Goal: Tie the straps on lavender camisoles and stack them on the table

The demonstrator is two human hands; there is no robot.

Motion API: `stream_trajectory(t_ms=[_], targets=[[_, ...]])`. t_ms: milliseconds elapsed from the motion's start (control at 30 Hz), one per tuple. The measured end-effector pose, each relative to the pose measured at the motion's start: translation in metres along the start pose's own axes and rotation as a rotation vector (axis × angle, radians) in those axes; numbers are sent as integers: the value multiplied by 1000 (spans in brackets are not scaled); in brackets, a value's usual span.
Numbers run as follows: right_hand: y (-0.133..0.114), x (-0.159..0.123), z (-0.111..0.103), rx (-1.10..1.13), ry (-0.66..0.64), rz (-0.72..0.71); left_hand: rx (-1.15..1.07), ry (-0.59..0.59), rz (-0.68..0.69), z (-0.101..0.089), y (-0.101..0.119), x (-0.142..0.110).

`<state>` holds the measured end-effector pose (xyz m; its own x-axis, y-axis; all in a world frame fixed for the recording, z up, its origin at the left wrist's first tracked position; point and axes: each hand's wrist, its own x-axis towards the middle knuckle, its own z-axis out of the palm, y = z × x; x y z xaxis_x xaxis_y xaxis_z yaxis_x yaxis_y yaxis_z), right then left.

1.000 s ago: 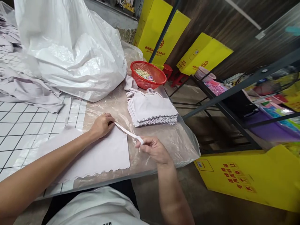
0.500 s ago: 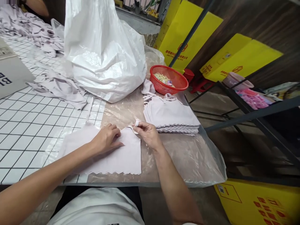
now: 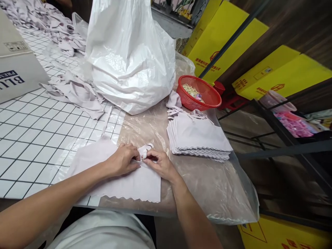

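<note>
A flat pale lilac garment [image 3: 129, 181] with a scalloped lower edge lies on clear plastic sheeting at the table's near edge. Its white strap [image 3: 144, 151] is folded into a loop at the garment's top right corner. My left hand [image 3: 124, 161] presses down on the garment's top edge, fingers pinched against the strap. My right hand [image 3: 158, 163] meets it from the right and pinches the same folded strap. A neat stack of folded garments [image 3: 201, 138] of the same kind sits just to the right.
A big white plastic bag [image 3: 129, 55] stands behind the hands. A red basket [image 3: 204, 100] holding small items sits at the table's far right corner. Loose lilac fabric [image 3: 75, 91] and a grey box [image 3: 15, 69] lie left on the white grid table. Yellow boxes [image 3: 280, 76] and a dark shelf frame [image 3: 290, 148] stand right.
The strap was stretched out between both hands a second ago. My right hand has since brought its end back to the garment, and both hands now pinch the folded strap together.
</note>
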<state>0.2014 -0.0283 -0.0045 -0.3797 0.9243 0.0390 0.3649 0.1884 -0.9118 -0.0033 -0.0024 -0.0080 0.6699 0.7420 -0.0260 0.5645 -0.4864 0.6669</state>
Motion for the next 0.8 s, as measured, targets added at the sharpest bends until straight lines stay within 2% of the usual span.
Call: stream_trajectory(t_ms=[233,467,800], targets=[[5,1,2,-51,25,-20,-5,-33,-16,-4,-4,2],[4,1,4,-127,-1,-110,-20,-20,20,-2,-7,3],[1,0,1,-165,-1,-194,-20,-56,-9,-9,0,3]])
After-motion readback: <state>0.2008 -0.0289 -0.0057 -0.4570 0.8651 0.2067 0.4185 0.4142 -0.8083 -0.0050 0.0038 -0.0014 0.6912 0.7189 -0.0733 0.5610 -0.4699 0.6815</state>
